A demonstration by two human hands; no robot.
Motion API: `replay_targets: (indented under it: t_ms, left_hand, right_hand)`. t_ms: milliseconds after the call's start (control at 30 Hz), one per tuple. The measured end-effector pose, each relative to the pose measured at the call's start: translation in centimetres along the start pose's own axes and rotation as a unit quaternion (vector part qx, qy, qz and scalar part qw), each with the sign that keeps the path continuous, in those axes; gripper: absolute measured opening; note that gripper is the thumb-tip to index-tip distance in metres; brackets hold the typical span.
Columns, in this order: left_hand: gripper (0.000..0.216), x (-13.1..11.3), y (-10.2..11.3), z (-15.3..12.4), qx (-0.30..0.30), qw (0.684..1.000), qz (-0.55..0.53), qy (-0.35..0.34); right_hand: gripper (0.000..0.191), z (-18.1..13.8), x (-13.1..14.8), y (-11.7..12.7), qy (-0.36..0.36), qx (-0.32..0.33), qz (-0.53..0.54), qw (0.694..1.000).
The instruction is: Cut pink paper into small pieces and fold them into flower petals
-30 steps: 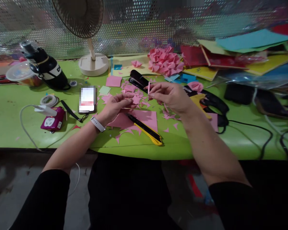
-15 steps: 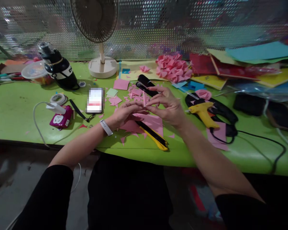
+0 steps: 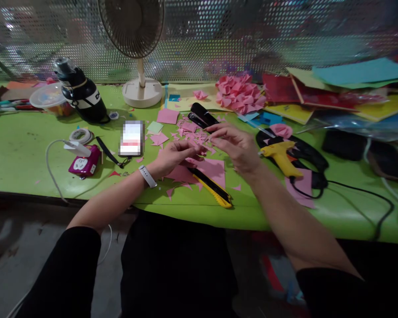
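Observation:
My left hand (image 3: 175,155) rests on a pink paper sheet (image 3: 212,168) on the green table (image 3: 20,154), fingers curled and pinched around a small pink paper piece (image 3: 201,149). My right hand (image 3: 235,143) hovers just right of it, fingertips pinched together over the pink scraps (image 3: 189,132); what they hold is too small to make out. A yellow and black utility knife (image 3: 210,187) lies on the pink sheet below both hands. A black stapler (image 3: 203,115) lies just beyond the fingers.
A yellow glue gun (image 3: 280,155) with black cable lies right of my right hand. A phone (image 3: 132,138), tape roll (image 3: 80,135), pink device (image 3: 84,162), black bottle (image 3: 81,95) and fan (image 3: 141,90) stand left. Pink paper flowers (image 3: 240,92) and coloured sheets (image 3: 334,88) lie behind.
My right hand has lowered the upright pink strip it held and come down toward my left hand over the scraps. The view has shifted to the left since the earliest frame.

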State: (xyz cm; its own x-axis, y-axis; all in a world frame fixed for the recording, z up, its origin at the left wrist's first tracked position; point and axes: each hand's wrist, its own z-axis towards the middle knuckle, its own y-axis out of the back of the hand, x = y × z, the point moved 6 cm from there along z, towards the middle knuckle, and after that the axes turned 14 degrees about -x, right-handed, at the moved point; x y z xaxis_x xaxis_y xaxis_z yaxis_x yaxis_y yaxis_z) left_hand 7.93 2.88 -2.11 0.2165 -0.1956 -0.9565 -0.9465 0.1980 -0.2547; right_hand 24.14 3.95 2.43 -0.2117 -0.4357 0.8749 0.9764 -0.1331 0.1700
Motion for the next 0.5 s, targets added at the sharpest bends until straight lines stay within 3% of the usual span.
replay_targets:
  t_ms: [167,367,500]
  left_hand:
    - [0.024,0.7,-0.5,0.0,0.056,0.997,0.045,0.011]
    - [0.01,0.8,-0.5,0.1,0.06,0.995,0.082,0.003]
    - [0.007,0.8,-0.6,0.2,0.059,0.992,0.111,-0.002]
  right_hand:
    - [0.018,-0.4,-0.8,-1.5,-0.049,0.092,0.039,0.994]
    - [0.029,-0.8,-1.3,-2.3,-0.108,0.12,0.071,0.984]
    - [0.029,-0.8,-1.5,-2.6,-0.109,0.127,0.088,0.982]
